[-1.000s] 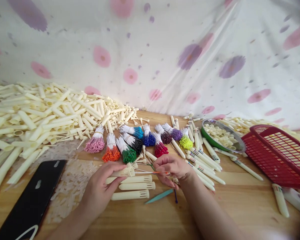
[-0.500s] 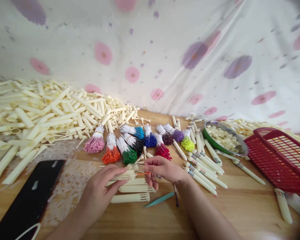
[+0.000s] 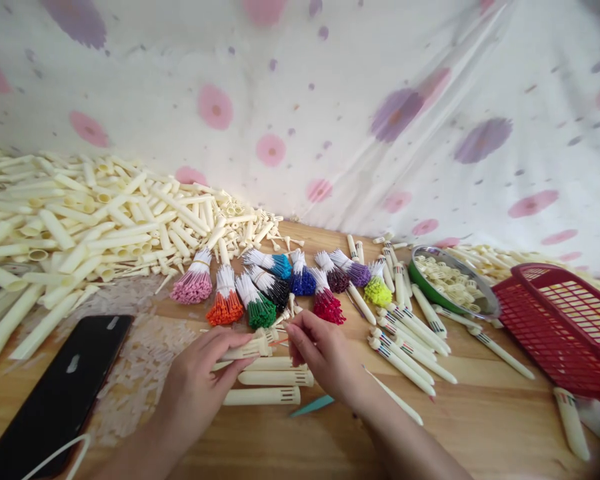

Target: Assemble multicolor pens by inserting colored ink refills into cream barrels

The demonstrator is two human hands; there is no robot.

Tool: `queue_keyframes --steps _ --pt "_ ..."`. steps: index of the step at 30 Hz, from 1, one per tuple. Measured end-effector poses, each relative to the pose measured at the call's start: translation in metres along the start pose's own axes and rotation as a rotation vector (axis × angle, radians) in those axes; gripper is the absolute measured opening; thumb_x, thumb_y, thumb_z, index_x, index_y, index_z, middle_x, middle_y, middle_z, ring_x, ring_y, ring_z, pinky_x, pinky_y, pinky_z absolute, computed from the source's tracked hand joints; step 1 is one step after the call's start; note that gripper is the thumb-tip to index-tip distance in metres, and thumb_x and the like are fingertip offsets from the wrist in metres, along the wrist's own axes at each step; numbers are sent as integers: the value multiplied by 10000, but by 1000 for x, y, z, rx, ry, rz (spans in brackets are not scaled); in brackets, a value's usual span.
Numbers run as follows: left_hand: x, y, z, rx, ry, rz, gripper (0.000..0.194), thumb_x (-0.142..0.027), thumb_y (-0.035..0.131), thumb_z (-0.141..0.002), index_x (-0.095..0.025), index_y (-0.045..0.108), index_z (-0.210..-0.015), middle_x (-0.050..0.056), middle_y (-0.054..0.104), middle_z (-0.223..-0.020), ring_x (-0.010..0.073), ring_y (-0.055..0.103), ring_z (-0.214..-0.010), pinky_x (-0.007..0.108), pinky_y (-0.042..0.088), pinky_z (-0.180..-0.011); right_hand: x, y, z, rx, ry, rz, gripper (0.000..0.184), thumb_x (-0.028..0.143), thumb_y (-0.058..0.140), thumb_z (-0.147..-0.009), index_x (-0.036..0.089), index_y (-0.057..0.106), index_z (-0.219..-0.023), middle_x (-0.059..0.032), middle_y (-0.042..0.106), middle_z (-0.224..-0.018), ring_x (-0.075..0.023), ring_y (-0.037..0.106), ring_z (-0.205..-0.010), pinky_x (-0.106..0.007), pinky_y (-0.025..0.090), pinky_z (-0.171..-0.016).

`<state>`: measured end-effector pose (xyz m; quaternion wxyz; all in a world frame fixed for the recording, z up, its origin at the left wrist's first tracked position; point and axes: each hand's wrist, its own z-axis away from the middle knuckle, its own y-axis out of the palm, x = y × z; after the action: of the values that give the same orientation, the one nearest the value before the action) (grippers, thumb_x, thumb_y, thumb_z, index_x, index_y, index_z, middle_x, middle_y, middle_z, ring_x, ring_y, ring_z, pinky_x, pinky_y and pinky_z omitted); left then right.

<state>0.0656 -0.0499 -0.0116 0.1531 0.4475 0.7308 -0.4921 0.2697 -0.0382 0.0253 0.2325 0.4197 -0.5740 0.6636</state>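
My left hand (image 3: 207, 373) is closed around a cream plastic pen barrel (image 3: 245, 348) with slots at its end, held above the table. A small cream ribbed part (image 3: 266, 339) sits at the slotted end. Close to that end, my right hand (image 3: 320, 350) pinches a thin orange refill (image 3: 281, 340), most of it hidden by the fingers. Below the hands lie several slotted barrels (image 3: 263, 397) and a teal blade-shaped piece (image 3: 313, 405). Behind them are rubber-banded bundles of white refills with coloured ends, including orange (image 3: 224, 308), green (image 3: 261, 311) and red (image 3: 329, 307).
A big heap of cream barrels (image 3: 80, 220) fills the left back. A black phone (image 3: 60, 393) and small clear pieces (image 3: 140, 373) lie at left. Multicolour pens (image 3: 410, 367), a green-sided bowl (image 3: 447, 283) of small cream parts and a red basket (image 3: 550, 327) occupy the right.
My right hand has turned, its fingers now covering more of the orange refill. A slim cream pen-like piece now shows beside my right wrist. The view has shifted slightly.
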Motion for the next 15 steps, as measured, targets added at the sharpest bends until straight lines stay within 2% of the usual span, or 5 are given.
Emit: queue_keyframes --steps 2,4,8,15 --pt "-1 1 1 -5 -10 6 95 -251 622 -814 -218 669 -890 30 719 -831 192 679 -781 269 533 -707 -1 7 0 100 128 -196 370 476 359 -933 203 425 -691 32 514 -550 -94 500 -472 -206 379 -477" --pt "-1 2 2 -6 -34 26 97 -257 638 -800 -223 672 -884 28 716 -828 190 677 -772 269 536 -705 -2 13 0 160 186 -327 423 570 362 -902 202 413 -699 42 494 -553 -85 488 -456 -197 367 -450" --pt "0 5 4 6 -128 101 110 -241 676 -754 -239 682 -864 18 711 -836 190 677 -783 266 545 -715 1 16 2 127 119 -336 480 632 324 -885 196 409 -702 42 465 -564 -79 451 -483 -193 359 -464" --pt "-3 4 0 63 -304 321 127 -230 708 -687 -230 705 -814 19 716 -786 201 676 -739 278 559 -678 8 -2 5 198 -17 -319 393 474 315 -957 171 478 -766 13 497 -681 -83 467 -579 -204 398 -548"
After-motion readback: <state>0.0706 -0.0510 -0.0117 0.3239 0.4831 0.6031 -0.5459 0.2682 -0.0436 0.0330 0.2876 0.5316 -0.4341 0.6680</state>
